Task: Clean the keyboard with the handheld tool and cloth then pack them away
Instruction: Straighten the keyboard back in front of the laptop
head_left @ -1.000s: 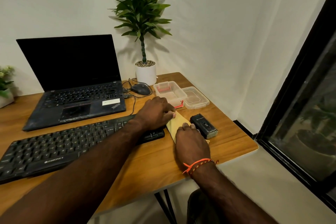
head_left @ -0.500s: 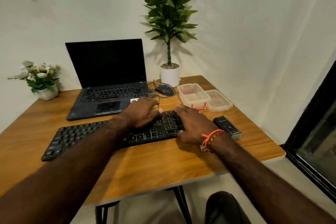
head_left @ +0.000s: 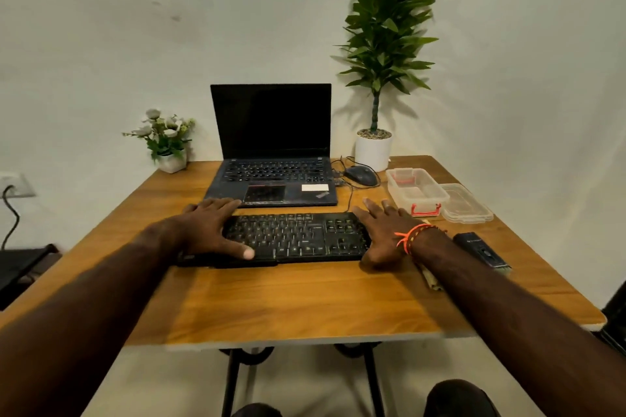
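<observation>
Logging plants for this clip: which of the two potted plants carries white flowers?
The small potted plant left of the black laptop has white blooms; the tall leafy plant in the round white pot on the right shows only green leaves.

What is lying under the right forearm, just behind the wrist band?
A strip of yellowish cloth shows on the wooden table beside the right forearm, near the small black handheld tool. The arm covers the rest of it.

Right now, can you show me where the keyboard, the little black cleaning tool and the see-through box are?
keyboard (head_left: 294,237): head view, middle of the keys.
handheld tool (head_left: 481,250): head view, top of its black body.
clear box (head_left: 416,189): head view, its open inside wall.
</observation>
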